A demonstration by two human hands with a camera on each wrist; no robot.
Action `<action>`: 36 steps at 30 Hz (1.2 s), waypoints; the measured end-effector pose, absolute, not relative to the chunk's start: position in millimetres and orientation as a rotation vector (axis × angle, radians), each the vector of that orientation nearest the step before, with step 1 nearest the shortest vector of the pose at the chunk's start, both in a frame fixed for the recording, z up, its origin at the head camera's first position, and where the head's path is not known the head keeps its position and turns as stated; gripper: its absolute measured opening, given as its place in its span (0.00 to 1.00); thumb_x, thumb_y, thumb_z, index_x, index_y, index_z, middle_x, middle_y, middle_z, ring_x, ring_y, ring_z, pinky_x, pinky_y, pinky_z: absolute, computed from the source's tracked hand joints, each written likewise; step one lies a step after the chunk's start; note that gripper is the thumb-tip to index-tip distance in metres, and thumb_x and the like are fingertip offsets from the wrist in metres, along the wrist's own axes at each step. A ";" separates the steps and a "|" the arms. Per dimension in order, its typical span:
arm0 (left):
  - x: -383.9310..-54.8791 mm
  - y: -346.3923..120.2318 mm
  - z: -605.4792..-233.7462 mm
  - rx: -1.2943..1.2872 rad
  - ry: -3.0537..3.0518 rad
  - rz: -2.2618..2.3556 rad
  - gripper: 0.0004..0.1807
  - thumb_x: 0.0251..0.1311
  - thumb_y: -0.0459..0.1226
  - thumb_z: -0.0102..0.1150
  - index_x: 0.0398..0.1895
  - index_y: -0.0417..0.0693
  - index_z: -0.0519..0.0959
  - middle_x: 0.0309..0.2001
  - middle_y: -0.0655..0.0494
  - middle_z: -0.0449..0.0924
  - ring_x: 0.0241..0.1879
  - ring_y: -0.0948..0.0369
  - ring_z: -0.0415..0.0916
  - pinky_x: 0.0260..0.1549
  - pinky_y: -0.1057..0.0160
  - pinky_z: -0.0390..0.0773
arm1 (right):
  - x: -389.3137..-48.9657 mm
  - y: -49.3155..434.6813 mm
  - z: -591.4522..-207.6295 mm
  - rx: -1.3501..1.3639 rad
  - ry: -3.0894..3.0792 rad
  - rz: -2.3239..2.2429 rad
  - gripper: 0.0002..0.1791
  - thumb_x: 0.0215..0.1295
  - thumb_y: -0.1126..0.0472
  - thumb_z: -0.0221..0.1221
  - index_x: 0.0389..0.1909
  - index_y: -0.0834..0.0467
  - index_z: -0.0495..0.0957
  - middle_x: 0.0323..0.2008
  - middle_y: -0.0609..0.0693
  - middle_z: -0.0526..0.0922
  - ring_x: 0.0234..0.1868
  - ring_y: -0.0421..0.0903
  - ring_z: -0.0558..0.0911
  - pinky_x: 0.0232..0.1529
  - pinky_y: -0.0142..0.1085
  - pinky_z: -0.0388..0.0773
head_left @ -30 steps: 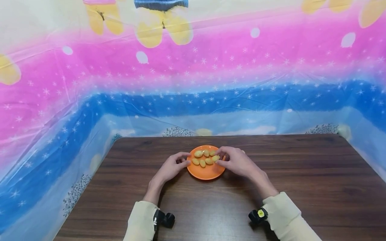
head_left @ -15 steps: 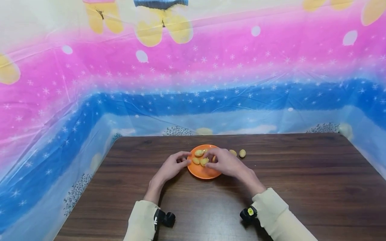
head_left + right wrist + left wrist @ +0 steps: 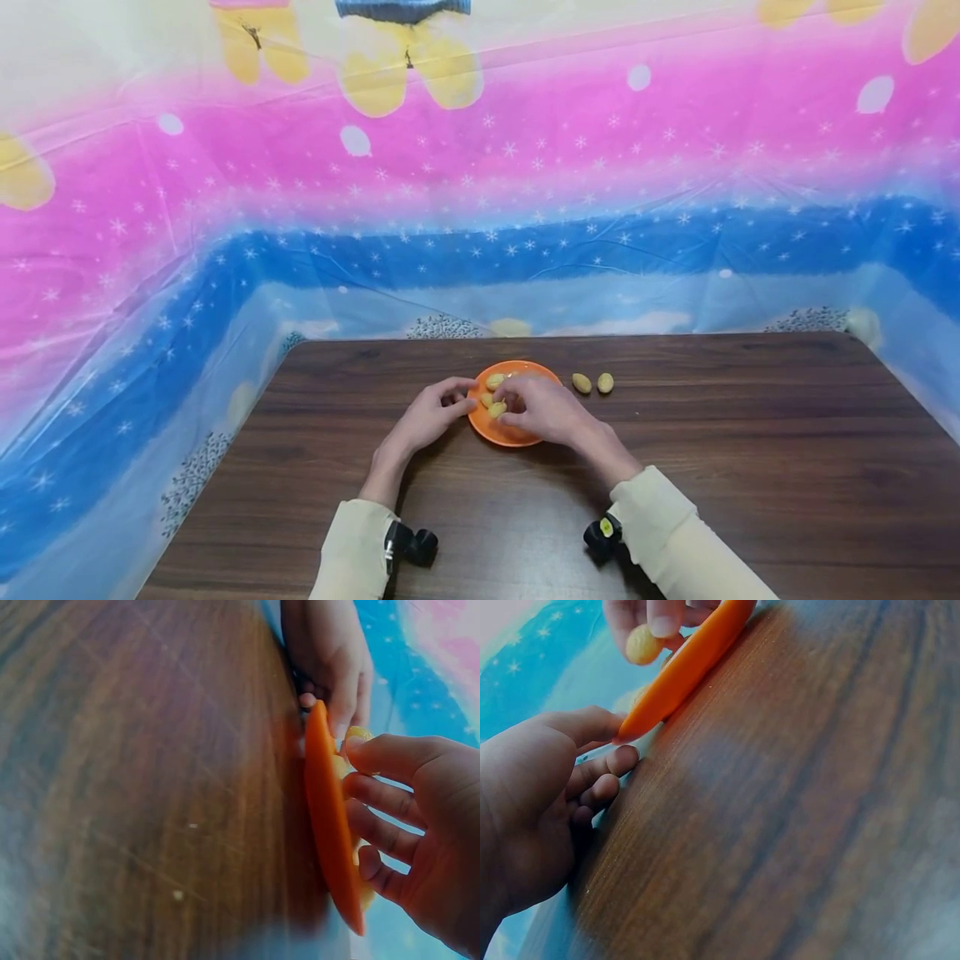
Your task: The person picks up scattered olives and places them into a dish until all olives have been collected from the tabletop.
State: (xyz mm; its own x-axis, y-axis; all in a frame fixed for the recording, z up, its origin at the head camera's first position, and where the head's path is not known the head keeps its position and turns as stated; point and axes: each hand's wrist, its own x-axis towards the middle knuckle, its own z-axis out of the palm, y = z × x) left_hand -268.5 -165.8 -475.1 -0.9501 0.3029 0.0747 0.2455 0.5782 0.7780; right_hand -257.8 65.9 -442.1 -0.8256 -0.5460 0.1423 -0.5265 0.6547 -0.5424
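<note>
An orange plate (image 3: pixel 517 438) with several small yellow oval pieces, fruit-like or nut-like, lies on the dark wooden table. My left hand (image 3: pixel 432 414) holds the plate's left rim between thumb and fingers. Over the plate, my right hand (image 3: pixel 551 408) pinches one yellow oval piece (image 3: pixel 497 409) between thumb and finger; in the left wrist view this piece (image 3: pixel 644 645) shows just above the rim. Another oval piece (image 3: pixel 495 382) lies by the plate's far left side. The right hand hides the plate's middle and other pieces on it.
Two more oval pieces, one nearer (image 3: pixel 581 383) and one farther right (image 3: pixel 605 383), lie on the table (image 3: pixel 750 433) right of the plate. Behind the table hangs a pink and blue patterned cloth (image 3: pixel 480 192). Each wrist carries a small black camera.
My right hand has moved left from the plate's right rim to over its middle, uncovering two oval pieces on the table. The pinched piece moved left with it. My left hand stays put.
</note>
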 end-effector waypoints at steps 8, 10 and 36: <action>-268.4 -166.5 -475.7 0.478 2.735 1.333 0.19 0.69 0.47 0.58 0.61 0.61 0.77 0.38 0.59 0.78 0.37 0.59 0.72 0.40 0.60 0.70 | -255.8 58.5 -444.2 -0.951 2.895 -0.767 0.11 0.66 0.55 0.65 0.48 0.49 0.84 0.30 0.37 0.81 0.28 0.35 0.76 0.34 0.34 0.75; -268.5 -166.6 -475.5 0.475 2.737 1.330 0.18 0.69 0.48 0.58 0.61 0.61 0.78 0.38 0.59 0.78 0.37 0.59 0.72 0.40 0.60 0.70 | -255.2 56.5 -443.9 -0.961 2.920 -0.703 0.11 0.65 0.55 0.65 0.48 0.48 0.84 0.28 0.37 0.80 0.27 0.35 0.75 0.32 0.33 0.74; -268.3 -164.7 -472.3 0.449 2.728 1.322 0.19 0.69 0.46 0.59 0.61 0.60 0.78 0.38 0.58 0.77 0.37 0.59 0.71 0.39 0.60 0.69 | -248.1 85.2 -435.1 -0.847 2.978 -0.797 0.10 0.65 0.55 0.66 0.46 0.48 0.85 0.29 0.37 0.79 0.25 0.36 0.74 0.26 0.31 0.71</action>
State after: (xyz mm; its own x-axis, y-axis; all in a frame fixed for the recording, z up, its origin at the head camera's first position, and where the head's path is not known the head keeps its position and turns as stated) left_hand -268.3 -164.7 -472.3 -0.9542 0.2936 0.0574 0.2269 0.5854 0.7783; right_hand -248.1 85.2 -435.1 -0.8580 -0.4797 0.1834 -0.5072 0.7354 -0.4494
